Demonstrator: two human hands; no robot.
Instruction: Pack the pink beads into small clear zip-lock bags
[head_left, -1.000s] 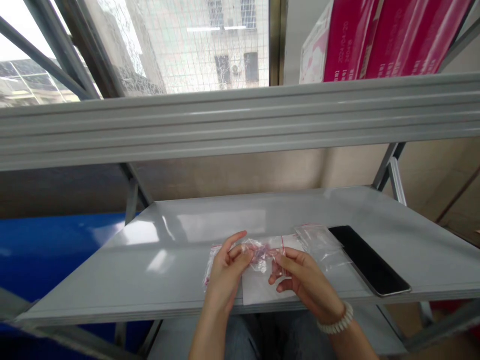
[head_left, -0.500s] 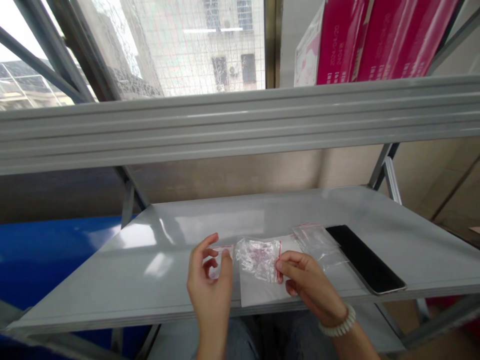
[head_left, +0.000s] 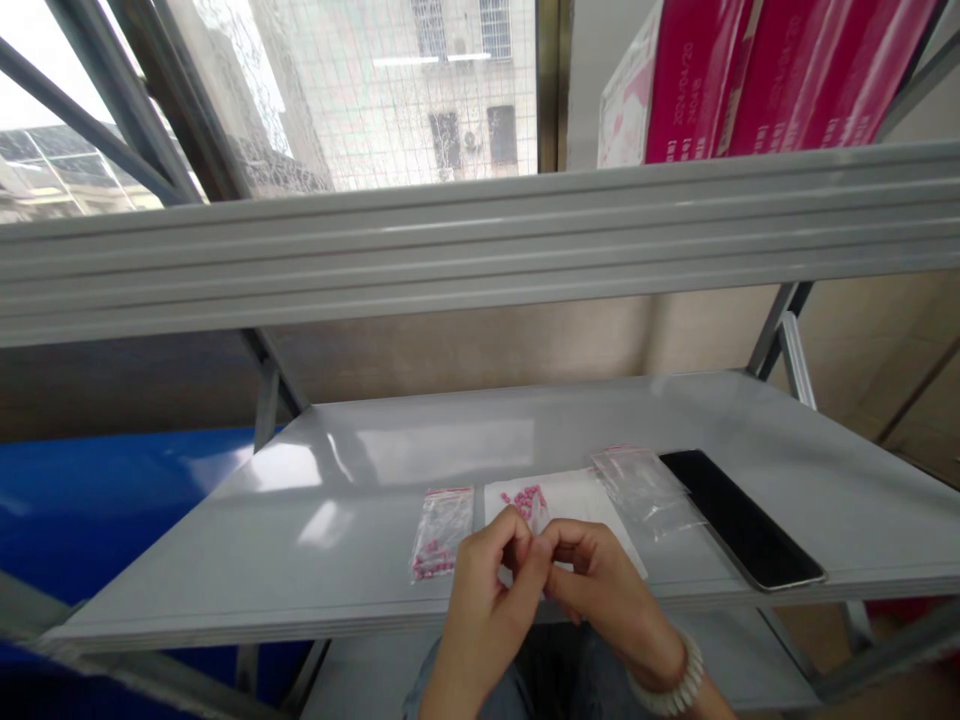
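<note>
My left hand and my right hand meet fingertip to fingertip over the front of a white sheet. Both are closed in a pinch on a small clear zip bag, of which only a sliver shows between and above the fingers. Small pink beads lie just beyond the fingertips, partly hidden by the hands. To the left, flat on the shelf, is another zip bag with several pink beads gathered at its near end.
More clear zip bags overlap the sheet's right side, beside a black phone. Everything rests on a grey shelf. A thick metal beam crosses above it, with pink boxes on the upper level.
My left hand has moved right to join my right hand at the zip bag. The bag, spread out before, is now mostly covered by fingers. The pink beads beyond it show more clearly.
</note>
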